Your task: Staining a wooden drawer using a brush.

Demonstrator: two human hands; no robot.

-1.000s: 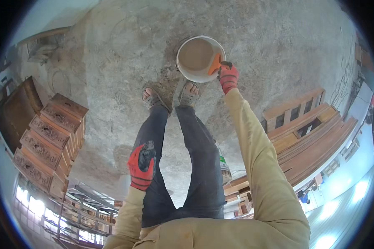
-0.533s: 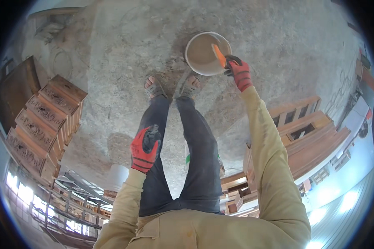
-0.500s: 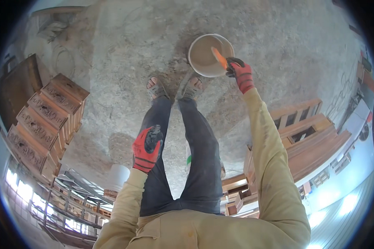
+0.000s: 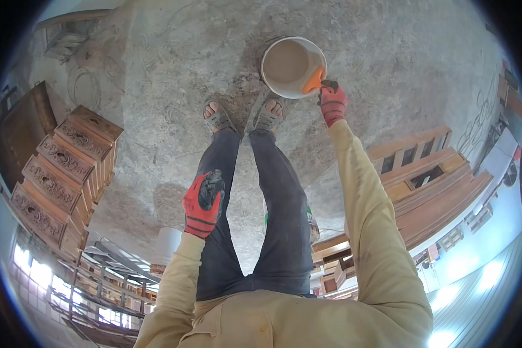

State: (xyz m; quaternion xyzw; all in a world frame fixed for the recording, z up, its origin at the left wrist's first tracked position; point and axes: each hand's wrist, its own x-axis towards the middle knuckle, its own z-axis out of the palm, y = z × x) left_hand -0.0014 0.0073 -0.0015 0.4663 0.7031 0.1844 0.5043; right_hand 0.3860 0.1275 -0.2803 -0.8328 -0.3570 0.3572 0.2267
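A round white bucket [image 4: 314, 56] with murky brown liquid in it stands on the floor just beyond my feet. My right hand [image 4: 333, 103], in a red glove with black fingers, is closed on an orange flat-bladed tool [image 4: 314, 80]. The tool's wide end lies against the bucket's inner wall at the near right, above the liquid. My left hand [image 4: 205, 203], gloved the same way, is over my left thigh with its fingers curled in. Whether it holds anything is hidden.
Carved wooden drawer fronts [image 4: 58, 153] are stacked at the left. Wooden furniture frames [image 4: 423, 180] lie at the right. A white container [image 4: 167, 243] stands behind my left forearm. My sandalled feet [image 4: 219, 118] are on the stained concrete floor [image 4: 168, 75], close to the bucket.
The orange tool has moved from over the liquid to the bucket's near right wall, and its broad face now shows. My right hand has shifted slightly; my left stays at the thigh.
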